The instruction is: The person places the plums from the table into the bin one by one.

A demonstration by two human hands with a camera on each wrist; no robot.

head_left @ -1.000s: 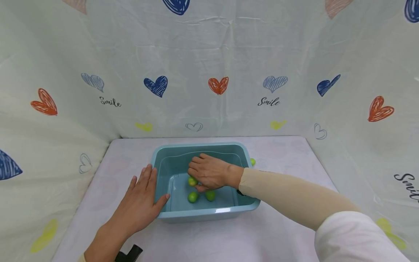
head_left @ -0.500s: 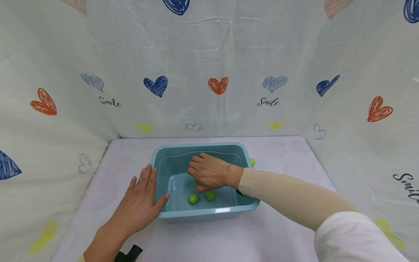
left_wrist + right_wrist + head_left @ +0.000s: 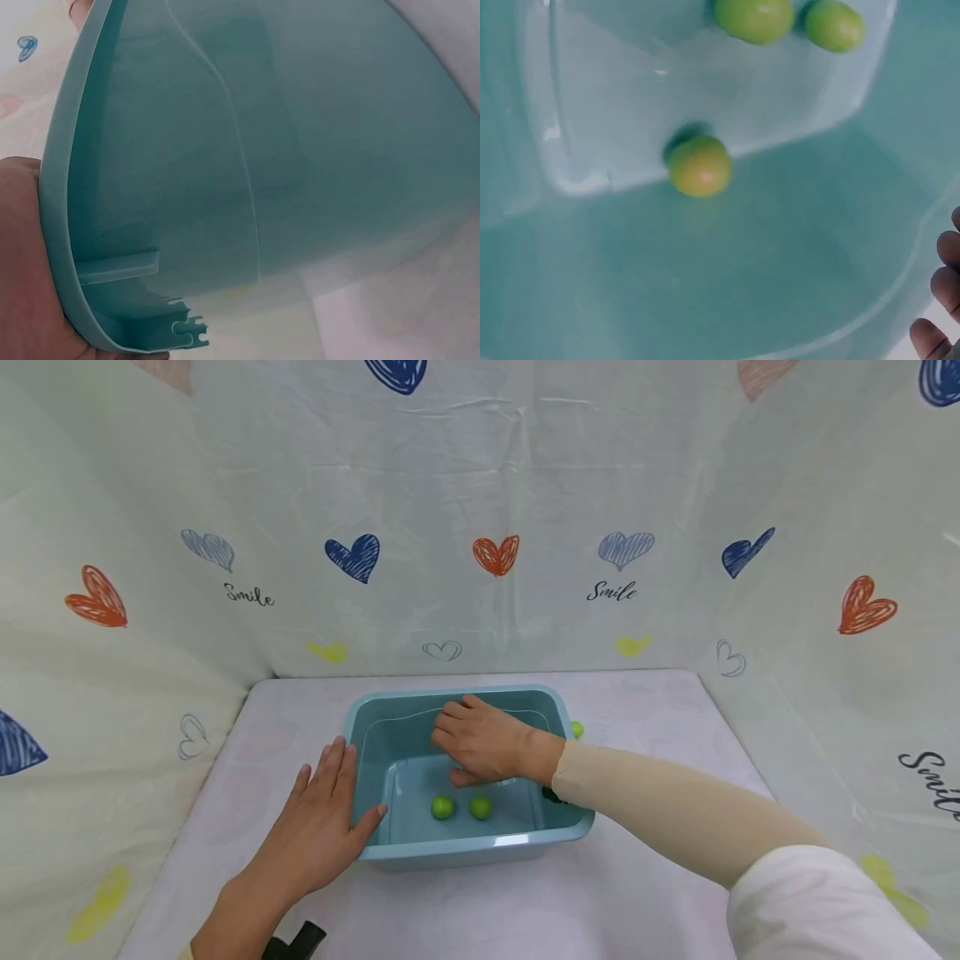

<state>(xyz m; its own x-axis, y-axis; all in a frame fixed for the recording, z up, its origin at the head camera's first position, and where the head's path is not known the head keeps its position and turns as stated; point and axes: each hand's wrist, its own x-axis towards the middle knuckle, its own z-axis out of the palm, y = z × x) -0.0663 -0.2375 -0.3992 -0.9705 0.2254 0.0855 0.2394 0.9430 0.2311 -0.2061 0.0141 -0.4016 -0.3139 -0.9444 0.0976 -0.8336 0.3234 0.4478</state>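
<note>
A light blue-green plastic basin (image 3: 472, 850) stands in front of me. My left hand (image 3: 318, 814) rests flat against its left rim, fingers straight and thumb reaching over the edge. Over the inside of the basin is my right hand (image 3: 487, 745), fingers loosely bent. The right wrist view shows its fingertips (image 3: 946, 289) at the edge, holding nothing visible. Two small round green fruits (image 3: 461, 807) lie on the basin floor, in front of this hand. A third, orange-tinged fruit (image 3: 700, 166) sits by the basin wall, hidden under the hand in the head view.
Another green fruit (image 3: 577, 729) lies on the table outside the basin's right side. A pale cloth (image 3: 637, 893) covers the table. Sheets printed with hearts (image 3: 496, 557) hang behind and on both sides.
My right hand has risen slightly towards the back of the basin. The fruit seen under it a second ago is now hidden from the head view. The left hand stays in place.
</note>
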